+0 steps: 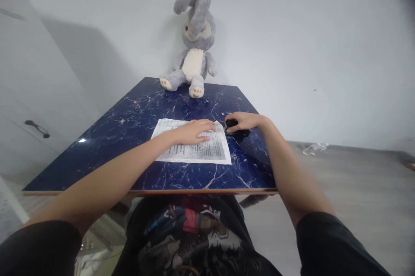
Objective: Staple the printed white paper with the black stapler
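A creased sheet of printed paper (194,153) lies on the dark blue marbled table. My left hand (194,132) rests flat on it, palm down, with the fingers stretched toward its right side. Just beyond the paper's upper right corner, my right hand (241,121) has its fingers closed around a small black object (231,123). Part of that object is covered by the fingers, so I cannot make out its exact kind. It is at the right edge of the paper, low over the tabletop.
A grey plush rabbit (194,62) sits at the back of the table (106,146), against the wall. Small shiny bits (222,114) lie beyond the paper. At left stands a white cabinet with a dark handle (37,128). Clear plastic (314,149) lies on the floor at right.
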`<state>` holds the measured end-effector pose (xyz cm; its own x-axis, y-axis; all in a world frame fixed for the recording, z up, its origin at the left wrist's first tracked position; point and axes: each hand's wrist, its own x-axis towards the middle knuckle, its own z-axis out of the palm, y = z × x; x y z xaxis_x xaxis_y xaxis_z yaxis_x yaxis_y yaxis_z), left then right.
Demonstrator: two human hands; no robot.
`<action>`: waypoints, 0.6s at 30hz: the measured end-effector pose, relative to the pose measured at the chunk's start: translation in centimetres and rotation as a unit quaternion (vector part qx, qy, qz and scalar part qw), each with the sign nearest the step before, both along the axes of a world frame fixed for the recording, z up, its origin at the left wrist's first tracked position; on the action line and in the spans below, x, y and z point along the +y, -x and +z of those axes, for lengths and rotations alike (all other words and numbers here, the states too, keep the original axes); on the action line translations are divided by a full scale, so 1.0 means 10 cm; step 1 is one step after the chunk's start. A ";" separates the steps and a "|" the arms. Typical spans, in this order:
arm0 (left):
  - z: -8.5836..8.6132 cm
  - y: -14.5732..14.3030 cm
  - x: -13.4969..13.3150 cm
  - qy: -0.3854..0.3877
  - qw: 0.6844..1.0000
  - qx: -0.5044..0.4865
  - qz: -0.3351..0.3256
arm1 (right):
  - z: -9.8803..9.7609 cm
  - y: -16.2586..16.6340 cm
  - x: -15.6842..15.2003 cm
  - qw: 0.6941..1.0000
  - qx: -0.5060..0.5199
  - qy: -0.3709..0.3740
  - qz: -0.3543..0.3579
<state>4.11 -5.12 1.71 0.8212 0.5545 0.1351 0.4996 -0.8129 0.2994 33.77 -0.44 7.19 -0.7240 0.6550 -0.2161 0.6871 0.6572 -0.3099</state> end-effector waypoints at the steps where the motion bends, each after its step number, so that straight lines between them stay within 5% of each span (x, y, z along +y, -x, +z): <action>1: -0.03 -0.07 -0.03 0.006 1.000 0.018 -0.007 | 0.02 -0.02 0.00 1.000 0.008 0.006 0.005; 11: -0.07 -0.25 -0.07 -0.007 0.996 0.089 0.006 | 0.01 0.00 -0.01 0.992 0.108 0.058 0.004; 18: -0.08 -0.34 -0.11 -0.021 0.996 0.083 0.002 | -0.15 0.24 -0.01 0.971 0.215 0.028 -0.100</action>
<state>7.47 -6.18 0.89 0.8314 0.5552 0.0215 0.5432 -0.8204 0.1786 31.36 -0.51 5.67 -0.6142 0.7883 0.0381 0.5987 0.4968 -0.6282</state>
